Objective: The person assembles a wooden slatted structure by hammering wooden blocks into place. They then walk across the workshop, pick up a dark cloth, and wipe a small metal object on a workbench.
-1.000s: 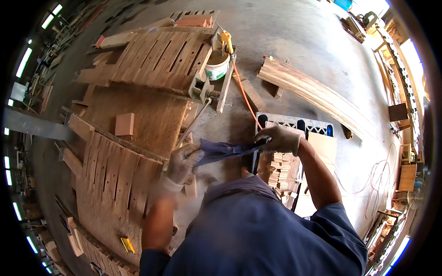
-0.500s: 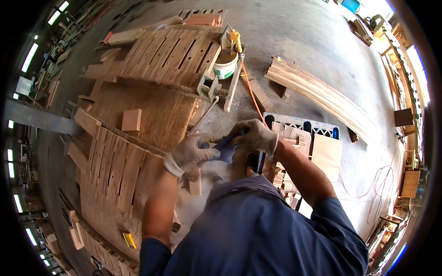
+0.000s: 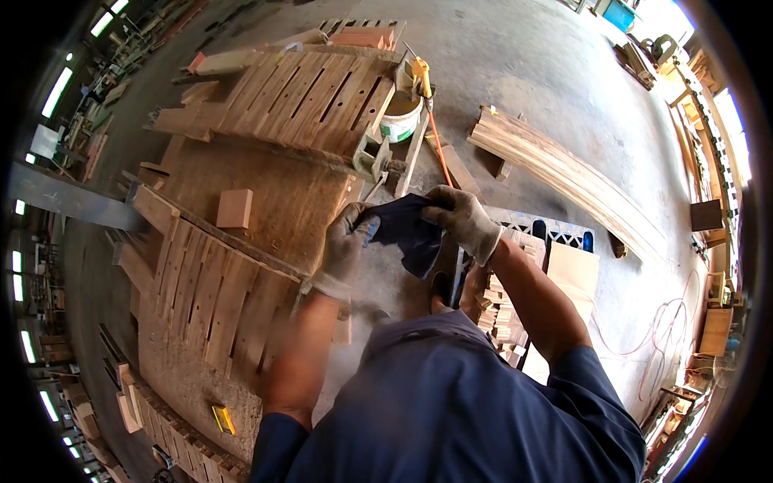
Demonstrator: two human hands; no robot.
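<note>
A dark blue cloth (image 3: 411, 233) is stretched between my two gloved hands, its lower part hanging loose in front of my body. My left hand (image 3: 346, 241), in a grey-white work glove, pinches its left edge. On the other side, my right hand (image 3: 463, 223), gloved the same way, grips the upper right edge with the fingers closed. The exact shape of the cloth cannot be made out through its folds. To the left of my left hand is a wooden workbench (image 3: 298, 213) with a small wooden block (image 3: 234, 209) lying on it.
Slatted wooden panels (image 3: 306, 92) lie across the bench, beside a metal clamp (image 3: 372, 154). A white bucket (image 3: 400, 121) and a yellow air tool (image 3: 421, 76) with an orange hose stand ahead. Long boards (image 3: 555, 165) rest on the floor at right; stacked wood pieces (image 3: 503, 314) are near my right arm.
My hands have moved slightly apart and up. The blue cloth, bunched between them before, is now spread out and hangs down.
</note>
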